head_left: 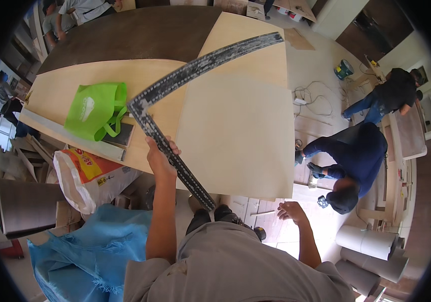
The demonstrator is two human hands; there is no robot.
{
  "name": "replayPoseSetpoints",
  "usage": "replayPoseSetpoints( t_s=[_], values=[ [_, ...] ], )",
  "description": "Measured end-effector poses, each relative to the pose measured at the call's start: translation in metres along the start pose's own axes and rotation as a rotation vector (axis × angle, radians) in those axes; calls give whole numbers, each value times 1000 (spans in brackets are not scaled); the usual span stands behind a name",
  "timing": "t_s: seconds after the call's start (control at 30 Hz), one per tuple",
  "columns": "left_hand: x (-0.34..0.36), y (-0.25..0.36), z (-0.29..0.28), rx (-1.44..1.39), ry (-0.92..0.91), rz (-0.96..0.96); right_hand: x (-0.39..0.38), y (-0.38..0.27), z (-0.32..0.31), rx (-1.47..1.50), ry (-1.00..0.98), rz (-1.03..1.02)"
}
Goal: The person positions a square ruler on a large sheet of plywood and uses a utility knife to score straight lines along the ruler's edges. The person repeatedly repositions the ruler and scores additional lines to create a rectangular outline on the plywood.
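Left hand [160, 160] grasps worn black L-shaped metal square [188, 73] over pale wood-panelled bench [238, 136] at 12 o'clock, right hand [293, 212] loosely curled, empty at 4 o'clock; likely positioning, next needing flat alignment.

the pale sheet [240, 146] lay open ahead of your right fingers [286, 206], the black square [175, 79] in your left fingers [175, 147] barred the way leftward, a green bag [92, 110] lay just beside its corner

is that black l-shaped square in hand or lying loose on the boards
In hand: the left hand grips the black square by its nearer arm; the right hand is off it.
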State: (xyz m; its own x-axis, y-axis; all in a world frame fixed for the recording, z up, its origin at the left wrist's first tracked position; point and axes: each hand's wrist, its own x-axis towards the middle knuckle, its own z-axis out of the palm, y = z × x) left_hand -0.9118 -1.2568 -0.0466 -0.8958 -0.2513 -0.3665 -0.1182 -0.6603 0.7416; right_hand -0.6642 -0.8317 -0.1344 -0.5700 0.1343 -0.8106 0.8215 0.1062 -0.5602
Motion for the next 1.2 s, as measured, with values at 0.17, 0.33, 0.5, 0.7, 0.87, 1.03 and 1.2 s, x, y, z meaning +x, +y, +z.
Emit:
replayPoseSetpoints(
  t_s=[0.17, 0.33, 0.5, 0.7, 0.87, 1.03, 1.2],
  values=[
    [3, -29, -15, -63, 62, -65, -16, -108, 24, -26, 154, -568],
    [2, -5, -23, 34, 71, -20, -27, -211, 67, -369, 395, -1084],
    [7, 81, -31, 260, -46, 177, -71, -314, 61, -743, 690, -1456],
    [-3, 162, 12, 359, -299, 350, -116, -405, -1, -1408, 1008, -1340],
    [9, 175, 42, 321, -563, 441, -163, -403, -60, -1282, 551, -1231],
    [23, 162, 122, 489, -936, 413, -179, -328, -73, -797, 12, -981],
    [52, 137, 181, 574, -815, 1108, -206, -258, -57, -454, 226, -844]
  ],
)
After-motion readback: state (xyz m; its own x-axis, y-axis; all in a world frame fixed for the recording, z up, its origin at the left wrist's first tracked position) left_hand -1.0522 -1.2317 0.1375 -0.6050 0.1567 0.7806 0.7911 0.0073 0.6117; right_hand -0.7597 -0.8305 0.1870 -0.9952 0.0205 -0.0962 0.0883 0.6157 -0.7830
